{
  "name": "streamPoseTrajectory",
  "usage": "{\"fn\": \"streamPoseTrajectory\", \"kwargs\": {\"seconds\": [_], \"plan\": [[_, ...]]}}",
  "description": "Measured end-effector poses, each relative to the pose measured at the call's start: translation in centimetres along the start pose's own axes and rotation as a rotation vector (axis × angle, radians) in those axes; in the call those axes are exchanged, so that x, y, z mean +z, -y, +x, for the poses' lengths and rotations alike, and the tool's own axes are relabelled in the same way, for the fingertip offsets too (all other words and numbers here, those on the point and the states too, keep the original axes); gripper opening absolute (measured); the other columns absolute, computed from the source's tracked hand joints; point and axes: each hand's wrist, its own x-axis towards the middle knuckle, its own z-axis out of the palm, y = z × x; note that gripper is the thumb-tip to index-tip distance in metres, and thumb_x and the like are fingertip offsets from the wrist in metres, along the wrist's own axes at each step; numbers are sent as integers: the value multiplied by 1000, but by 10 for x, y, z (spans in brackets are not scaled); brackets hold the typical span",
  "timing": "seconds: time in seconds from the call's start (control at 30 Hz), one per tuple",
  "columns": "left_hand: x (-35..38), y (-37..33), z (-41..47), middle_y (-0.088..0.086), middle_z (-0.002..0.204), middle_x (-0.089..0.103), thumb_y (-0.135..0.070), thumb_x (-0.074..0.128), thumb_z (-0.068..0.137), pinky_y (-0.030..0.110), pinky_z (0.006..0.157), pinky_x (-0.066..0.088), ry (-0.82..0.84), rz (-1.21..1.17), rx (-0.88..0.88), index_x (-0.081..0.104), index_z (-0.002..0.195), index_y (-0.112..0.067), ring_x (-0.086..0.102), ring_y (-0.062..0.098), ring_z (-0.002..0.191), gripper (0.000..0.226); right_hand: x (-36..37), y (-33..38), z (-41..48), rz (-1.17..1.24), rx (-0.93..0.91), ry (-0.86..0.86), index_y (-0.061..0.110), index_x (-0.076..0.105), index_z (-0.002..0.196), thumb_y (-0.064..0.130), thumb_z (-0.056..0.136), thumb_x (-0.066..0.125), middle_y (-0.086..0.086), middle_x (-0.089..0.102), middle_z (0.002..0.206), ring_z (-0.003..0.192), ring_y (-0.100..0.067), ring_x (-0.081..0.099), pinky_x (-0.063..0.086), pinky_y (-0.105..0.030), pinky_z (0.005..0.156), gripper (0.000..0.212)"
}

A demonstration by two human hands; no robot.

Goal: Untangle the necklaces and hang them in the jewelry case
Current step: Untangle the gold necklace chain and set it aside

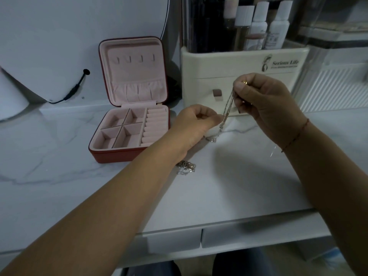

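Note:
A red jewelry case (pixel 130 154) stands open on the marble top, left of my hands; its pink lid shows several small hooks (pixel 135 59) with nothing on them. My right hand (pixel 264 104) is raised and pinches the top of a thin silver necklace (pixel 227 110), which hangs down in several strands to the tabletop. My left hand (pixel 196 121) pinches those strands lower down, just right of the case. A second tangled chain (pixel 186 166) lies on the table beside my left wrist, partly hidden by it.
A cream cosmetics organizer (pixel 245 76) with a drawer and several bottles stands behind my hands. A white mirror or lamp with a black cable (pixel 75 88) is at the back left. The table's front edge with white drawers (pixel 219 236) runs below my arms.

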Motion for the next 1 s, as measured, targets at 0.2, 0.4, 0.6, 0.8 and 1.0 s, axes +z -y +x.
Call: {"fn": "streamPoseTrajectory", "kwargs": {"seconds": [0.2, 0.4, 0.6, 0.8, 1.0], "plan": [[1, -7, -4, -3, 81, 70, -10, 71, 83, 7, 68, 44, 116, -160, 123, 70, 90, -15, 64, -2, 74, 9, 3, 1, -2, 13, -11, 64, 11, 59, 86, 16, 88, 58, 3, 67, 70, 66, -10, 58, 45, -21, 63, 5], [3, -3, -6, -2, 73, 73, -8, 73, 81, 15, 72, 51, 135, -142, 101, 72, 80, -15, 68, 6, 71, 7, 2, -1, -2, -3, -8, 41, 13, 61, 87, 9, 94, 55, 2, 66, 70, 64, -10, 56, 46, -22, 63, 9], [4, -4, -6, -2, 73, 71, -9, 74, 80, 14, 65, 47, 149, -144, 85, 70, 82, -18, 64, 4, 65, 11, 3, 0, -2, 10, 12, 55, 10, 59, 88, 8, 94, 56, 0, 69, 71, 61, -11, 58, 47, -22, 61, 7], [3, -4, -5, -3, 73, 71, -18, 73, 83, 12, 63, 46, 135, -72, 90, 70, 79, -19, 63, 2, 66, 5, 3, -1, -2, -4, 21, 73, 10, 59, 89, 8, 94, 55, -1, 70, 74, 62, -11, 63, 48, -23, 63, 6], [6, -2, -5, -1, 83, 68, -4, 71, 82, 13, 64, 48, 220, -78, 99, 66, 86, -17, 63, 3, 71, 15, 4, 0, -2, 29, 24, 85, 10, 60, 88, 9, 91, 57, -2, 69, 74, 64, -13, 62, 50, -20, 62, 4]]}}
